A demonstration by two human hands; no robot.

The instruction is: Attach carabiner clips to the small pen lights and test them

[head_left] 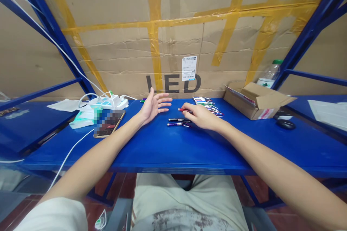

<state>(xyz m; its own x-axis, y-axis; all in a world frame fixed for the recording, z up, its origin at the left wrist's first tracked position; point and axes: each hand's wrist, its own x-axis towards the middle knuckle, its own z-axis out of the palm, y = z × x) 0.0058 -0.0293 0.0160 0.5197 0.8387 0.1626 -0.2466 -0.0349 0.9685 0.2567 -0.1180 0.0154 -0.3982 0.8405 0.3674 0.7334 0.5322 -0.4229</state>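
My right hand (205, 116) is closed, its thumb and fingers pinching a slim red pen-like stick (182, 109) with a silver tip that points left. Just below it on the blue table (151, 148) lie a black pen-like stick (177, 120) and a dark blue one (176, 125), side by side, both with silver ends. Behind my right hand is a row of several such sticks (207, 103) in mixed colours, partly hidden by the hand. Off to the left, my left hand (155, 107) is held open with fingers spread and nothing in it. A green and purple item (143, 100) shows behind its wrist.
On the left are a phone (115, 121), a face mask (81, 118) and a white power strip (108, 101) with cables. An open cardboard box (255, 103), a black mouse (286, 124) and a plastic bottle (272, 72) stand right. A taped cardboard sheet (121, 54) walls the back.
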